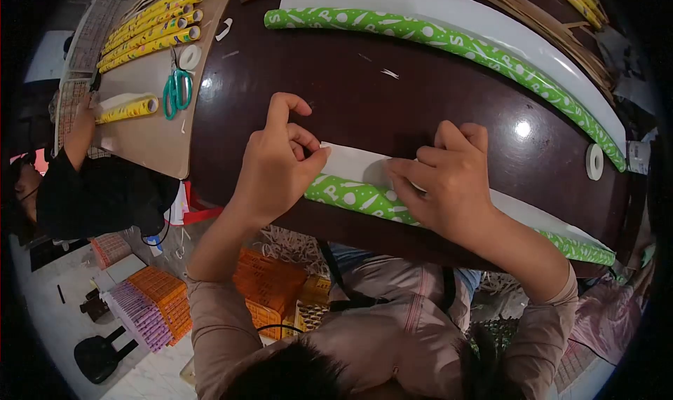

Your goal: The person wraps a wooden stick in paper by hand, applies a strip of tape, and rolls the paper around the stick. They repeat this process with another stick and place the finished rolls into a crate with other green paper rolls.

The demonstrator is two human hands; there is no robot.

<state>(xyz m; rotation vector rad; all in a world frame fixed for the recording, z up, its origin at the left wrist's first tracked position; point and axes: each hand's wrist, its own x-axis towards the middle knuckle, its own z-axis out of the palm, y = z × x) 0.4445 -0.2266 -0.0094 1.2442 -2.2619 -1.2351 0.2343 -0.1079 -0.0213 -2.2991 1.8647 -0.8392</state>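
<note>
A roll of green wrapping paper (354,194) with white lettering and pictures lies along the near table edge, its white underside showing as a flap. My left hand (277,163) is at the flap's left corner, with the thumb and curled fingers closed there and the index finger raised. Further right, my right hand (445,179) is closed on the flap's upper edge, thumb and index finger together, the other fingers bent. My right hand and forearm hide part of the roll. Across the far side lies a second green roll (449,37) with a white sheet behind it.
A tape roll (594,162) stands at the table's right. On the brown board to the left lie teal-handled scissors (177,93), another tape roll (189,57) and several yellow rolls (151,50). A co-worker (84,183) sits at the left. Orange crates (270,281) stand below.
</note>
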